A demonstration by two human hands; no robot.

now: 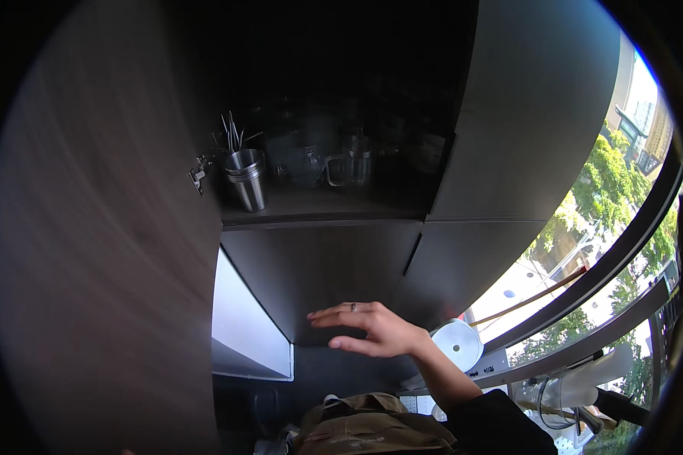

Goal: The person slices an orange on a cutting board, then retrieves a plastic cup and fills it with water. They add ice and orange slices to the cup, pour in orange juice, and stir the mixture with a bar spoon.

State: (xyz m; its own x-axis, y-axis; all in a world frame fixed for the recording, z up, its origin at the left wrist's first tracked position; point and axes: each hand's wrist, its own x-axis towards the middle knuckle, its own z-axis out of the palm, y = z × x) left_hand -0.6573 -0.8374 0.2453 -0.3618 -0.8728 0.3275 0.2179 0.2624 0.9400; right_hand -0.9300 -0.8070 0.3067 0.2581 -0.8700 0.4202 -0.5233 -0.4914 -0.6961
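Observation:
My right hand (375, 333), with a ring on one finger, hovers palm down before the closed lower cabinet door (330, 267). It holds nothing, and its thumb is apart from the fingers. At the bottom left edge, only a sliver of what looks like my left hand (127, 452) shows by the open dark cabinet door (108, 239). Inside the cabinet, a stack of stainless steel cups (249, 185) stands at the left of the shelf (319, 216), with thin metal utensils (231, 133) rising from it. Farther right is a glass mug (358, 162). More glassware behind is lost in shadow.
A metal hinge (198, 175) joins the open door at the left. Right of my forearm are a round white lid-like object (457, 346), a wooden stick (532, 296) and a clear pitcher-like vessel (555, 404). A curved window frame (586, 324) borders the right side. Brown cloth (370, 435) lies below.

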